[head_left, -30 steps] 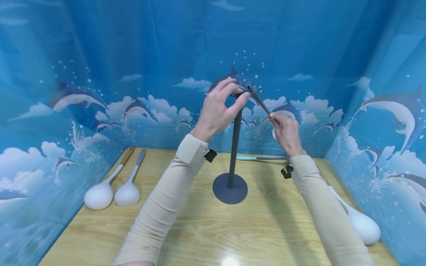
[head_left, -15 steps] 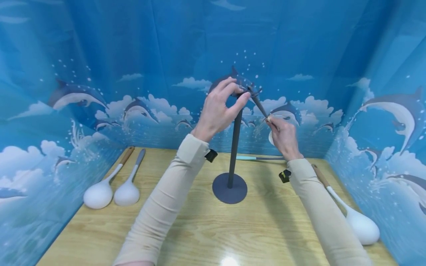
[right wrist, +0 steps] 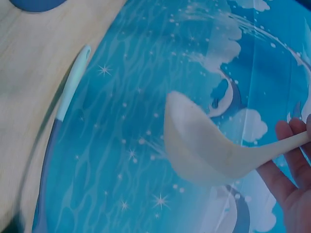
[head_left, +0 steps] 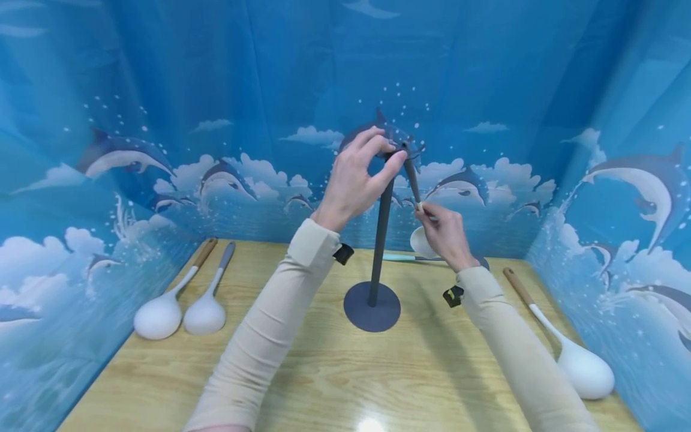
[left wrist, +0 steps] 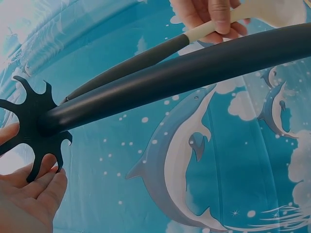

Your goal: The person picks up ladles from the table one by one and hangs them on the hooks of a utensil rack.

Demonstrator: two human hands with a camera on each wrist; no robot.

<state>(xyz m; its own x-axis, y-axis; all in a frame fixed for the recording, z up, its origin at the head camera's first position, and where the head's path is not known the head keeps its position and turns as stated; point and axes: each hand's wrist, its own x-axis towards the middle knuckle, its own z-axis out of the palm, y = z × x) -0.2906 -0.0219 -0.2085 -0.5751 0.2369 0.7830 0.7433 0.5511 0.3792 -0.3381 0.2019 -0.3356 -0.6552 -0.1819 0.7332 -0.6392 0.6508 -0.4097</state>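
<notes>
A dark utensil stand (head_left: 382, 228) rises upright from a round base, its top a ring of curved hooks (left wrist: 31, 116). My left hand (head_left: 356, 174) grips that hooked top, fingers above and thumb at the near side. My right hand (head_left: 445, 237) pinches a ladle (right wrist: 204, 145) with a white bowl and dark handle, at the neck where the white part begins. The ladle hangs bowl down, its handle end up against the hooks on the right side of the stand. Whether the handle is caught on a hook cannot be made out.
Two white ladles, one wooden-handled (head_left: 159, 315) and one grey-handled (head_left: 205, 315), lie on the table's (head_left: 324, 384) left. Another wooden-handled ladle (head_left: 585, 369) lies at the right. A utensil with a mint-and-dark handle (right wrist: 70, 85) lies along the back, by the dolphin-print curtain (head_left: 270, 90).
My right hand has moved left and down, swinging the ladle from a slant to nearly vertical beside the stand. My left hand has stayed on the hooked top.
</notes>
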